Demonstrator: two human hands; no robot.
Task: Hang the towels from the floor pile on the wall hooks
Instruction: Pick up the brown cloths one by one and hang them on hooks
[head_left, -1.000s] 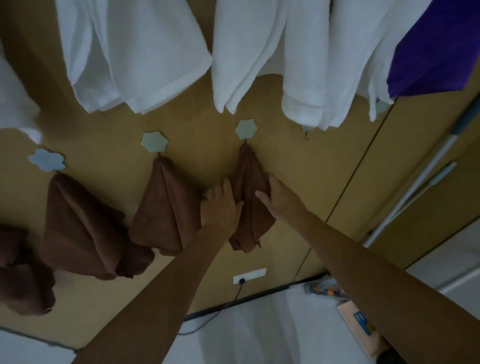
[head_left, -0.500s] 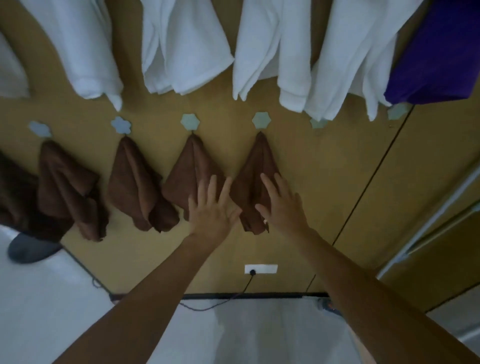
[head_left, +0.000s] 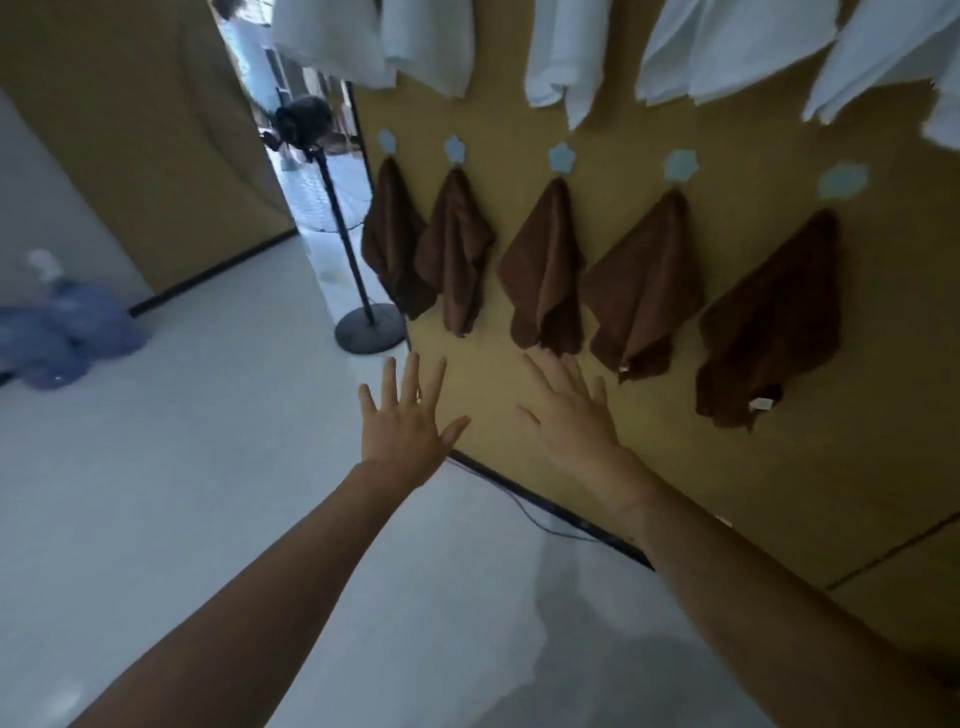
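Several brown towels hang in a row from pale blue flower-shaped hooks (head_left: 561, 157) on the yellow-brown wall (head_left: 727, 467); the rightmost brown towel (head_left: 774, 322) is the largest in view. White towels (head_left: 566, 52) hang in a higher row. My left hand (head_left: 408, 421) is held out with fingers spread, apart from the wall and below the towels. My right hand (head_left: 574, 415) is also spread flat, its fingertips just under the middle brown towel (head_left: 545, 270). Neither hand holds anything. A blue heap of cloth (head_left: 62, 338) lies on the floor at far left.
A black stand (head_left: 363, 312) with a round base and a fan-like head stands by the wall's left end, before an open doorway (head_left: 306, 171). A thin red cable (head_left: 498, 488) runs along the black skirting. The floor (head_left: 208, 493) is pale and glossy.
Both hands have come off the brown towel and dropped lower, fingers spread. My view has swung left, bringing the doorway, stand and blue floor heap into sight.
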